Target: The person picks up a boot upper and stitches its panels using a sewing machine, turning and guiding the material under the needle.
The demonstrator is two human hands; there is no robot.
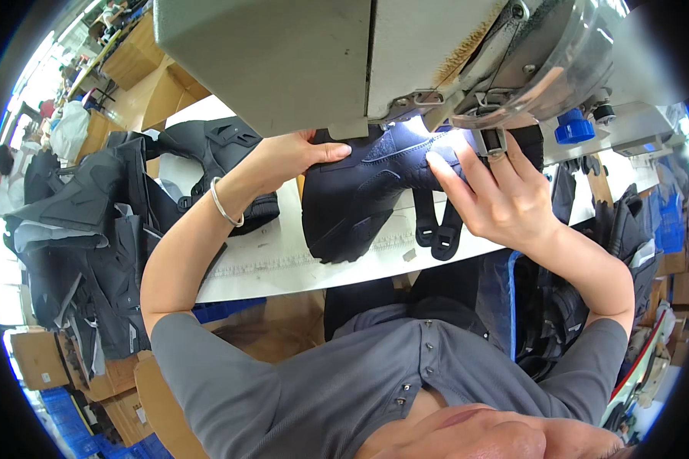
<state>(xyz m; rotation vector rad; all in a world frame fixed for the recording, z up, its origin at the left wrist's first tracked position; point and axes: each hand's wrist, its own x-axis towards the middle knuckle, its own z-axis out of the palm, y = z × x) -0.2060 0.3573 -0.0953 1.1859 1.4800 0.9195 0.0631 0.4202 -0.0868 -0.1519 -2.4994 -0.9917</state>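
A black padded fabric piece (350, 210) with stitched seams lies on the white sewing table under the lit needle area of a sewing machine (283, 57). My left hand (302, 159) pinches its upper left edge, thumb on top and the other fingers mostly hidden beneath. With fingers spread and stretched out, my right hand (505, 191) rests on the piece's right part, close beside the machine's presser area. Black straps with buckles (438, 233) hang from the piece toward the table's near edge. The machine head hides the far side of the work.
Black molded pieces (84, 222) are heaped at the left, with another black piece (214, 145) on the table. A ruler scale (314, 260) runs along the table's near edge. More black pieces (628, 222) hang at the right. Cardboard boxes (38, 359) stand lower left.
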